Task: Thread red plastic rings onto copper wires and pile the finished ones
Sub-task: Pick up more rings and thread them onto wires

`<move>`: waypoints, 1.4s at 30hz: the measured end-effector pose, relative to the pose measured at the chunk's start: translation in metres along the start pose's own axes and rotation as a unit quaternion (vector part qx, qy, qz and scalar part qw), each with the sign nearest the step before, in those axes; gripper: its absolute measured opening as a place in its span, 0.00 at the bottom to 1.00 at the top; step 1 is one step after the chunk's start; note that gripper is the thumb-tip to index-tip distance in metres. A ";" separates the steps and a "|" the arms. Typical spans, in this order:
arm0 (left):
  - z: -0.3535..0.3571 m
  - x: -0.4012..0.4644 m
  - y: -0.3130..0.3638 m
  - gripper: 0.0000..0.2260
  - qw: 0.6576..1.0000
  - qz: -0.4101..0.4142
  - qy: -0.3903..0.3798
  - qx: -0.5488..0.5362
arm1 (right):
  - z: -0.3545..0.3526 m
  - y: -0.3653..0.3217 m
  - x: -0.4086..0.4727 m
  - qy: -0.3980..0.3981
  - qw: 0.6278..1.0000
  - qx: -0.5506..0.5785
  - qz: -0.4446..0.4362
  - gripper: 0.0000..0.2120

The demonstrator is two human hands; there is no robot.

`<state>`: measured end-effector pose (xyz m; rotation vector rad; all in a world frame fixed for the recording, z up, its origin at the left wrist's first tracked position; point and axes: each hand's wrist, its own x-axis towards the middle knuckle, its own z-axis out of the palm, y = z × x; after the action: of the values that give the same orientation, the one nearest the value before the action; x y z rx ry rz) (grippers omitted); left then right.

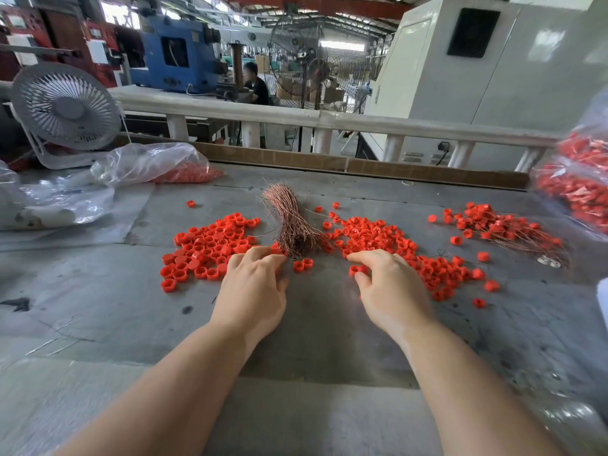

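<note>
Head view, the only one supplied. We find the grey table filling the lower frame, with a bundle of copper wires lying at centre, its near end gathered and its far end fanned out. Loose red rings lie in two spreads: the left spread at centre left and the right spread at centre right. The pile of finished pieces, rings with wires trailing from them, sits at the right of the frame, well apart from the bundle.

We judge the step in hand to be the pick-up: one wire and one ring are being selected before threading. The next move calls for a single wire drawn free of the bundle and its tip lined up with the ring's hole.

Left hand: fingers curled down at the near end of the bundle, fingertips touching it or the rings beside it. We cannot tell whether a wire is pinched; the fingertips are hidden by the hand itself.

Right hand: forefinger and thumb close on a single ring at the near edge of the right spread, and we read this as a pinch, the other fingers loosely bent.

Bags of red parts lie at far right and a desk fan at upper left.
</note>
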<state>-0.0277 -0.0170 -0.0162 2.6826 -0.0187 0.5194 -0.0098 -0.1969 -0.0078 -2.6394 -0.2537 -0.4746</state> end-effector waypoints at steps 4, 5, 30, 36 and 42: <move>-0.003 -0.001 0.002 0.13 0.998 0.034 -0.005 -0.052 | 0.003 0.001 0.001 -0.013 1.000 -0.008 -0.008 0.14; -0.003 -0.002 0.003 0.11 0.997 0.043 -0.006 -0.062 | 0.003 0.001 0.001 -0.014 1.000 -0.008 -0.010 0.13; -0.003 -0.002 0.005 0.07 0.993 0.060 0.006 -0.104 | 0.005 -0.005 0.017 0.015 0.999 -0.050 0.002 0.13; -0.002 0.000 0.005 0.07 0.993 0.060 0.004 -0.104 | 0.010 -0.009 0.038 -0.035 0.995 -0.090 0.021 0.15; -0.001 0.002 0.004 0.07 0.992 0.058 0.006 -0.112 | 0.017 -0.009 0.052 -0.082 0.985 -0.141 0.059 0.16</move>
<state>-0.0267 -0.0201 -0.0130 2.4695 -0.2176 0.5345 0.0411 -0.1757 0.0003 -2.9552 -0.0823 -0.2698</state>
